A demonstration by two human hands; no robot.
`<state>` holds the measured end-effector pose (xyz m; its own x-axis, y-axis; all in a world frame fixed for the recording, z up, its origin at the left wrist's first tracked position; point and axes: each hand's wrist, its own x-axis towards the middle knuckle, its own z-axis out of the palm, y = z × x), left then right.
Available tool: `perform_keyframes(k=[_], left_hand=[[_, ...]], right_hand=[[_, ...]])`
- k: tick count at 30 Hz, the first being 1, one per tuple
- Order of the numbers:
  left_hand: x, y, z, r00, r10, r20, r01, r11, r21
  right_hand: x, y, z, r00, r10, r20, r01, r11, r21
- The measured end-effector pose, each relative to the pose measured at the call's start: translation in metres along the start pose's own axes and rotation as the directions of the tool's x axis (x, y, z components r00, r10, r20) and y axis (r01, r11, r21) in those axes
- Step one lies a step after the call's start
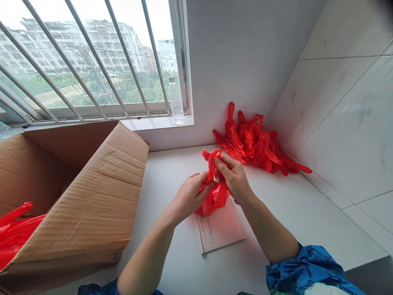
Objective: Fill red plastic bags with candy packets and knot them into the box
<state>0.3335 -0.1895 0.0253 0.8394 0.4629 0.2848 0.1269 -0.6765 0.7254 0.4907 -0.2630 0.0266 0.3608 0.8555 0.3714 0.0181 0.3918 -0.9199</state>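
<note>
A small red plastic bag [214, 197] sits bunched over a flat pale card [221, 231] on the white counter [307, 221]. My left hand [187, 197] pinches the bag's side from the left. My right hand [233, 176] grips its twisted handles, which stick up above my fingers. Both hands are closed on the bag.
A pile of tied red bags [256, 143] lies in the back corner against the wall. A large open cardboard box [92, 205] stands at left with red bags [14, 235] inside. A clear water bottle [176, 100] stands on the window sill behind bars.
</note>
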Motion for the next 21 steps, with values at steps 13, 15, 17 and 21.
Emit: perform_keyframes(k=[13,15,17,21], left_hand=[[0.007,-0.013,0.005,0.969,-0.178,0.173,0.244,0.808,-0.536],[0.009,-0.02,0.002,0.952,-0.235,0.198,0.307,0.689,-0.657],[0.01,-0.026,-0.001,0.94,-0.253,0.227,0.334,0.561,-0.757],[0.011,-0.03,-0.001,0.934,-0.226,0.278,0.351,0.426,-0.834]], right_hand=[[0.005,0.015,-0.003,0.971,0.136,0.199,-0.131,0.991,-0.036],[0.007,0.017,-0.005,0.959,0.19,0.208,-0.211,0.974,0.081],[0.008,0.017,-0.01,0.951,0.192,0.242,-0.224,0.968,0.112],[0.006,0.011,-0.02,0.942,0.1,0.32,-0.067,0.991,-0.113]])
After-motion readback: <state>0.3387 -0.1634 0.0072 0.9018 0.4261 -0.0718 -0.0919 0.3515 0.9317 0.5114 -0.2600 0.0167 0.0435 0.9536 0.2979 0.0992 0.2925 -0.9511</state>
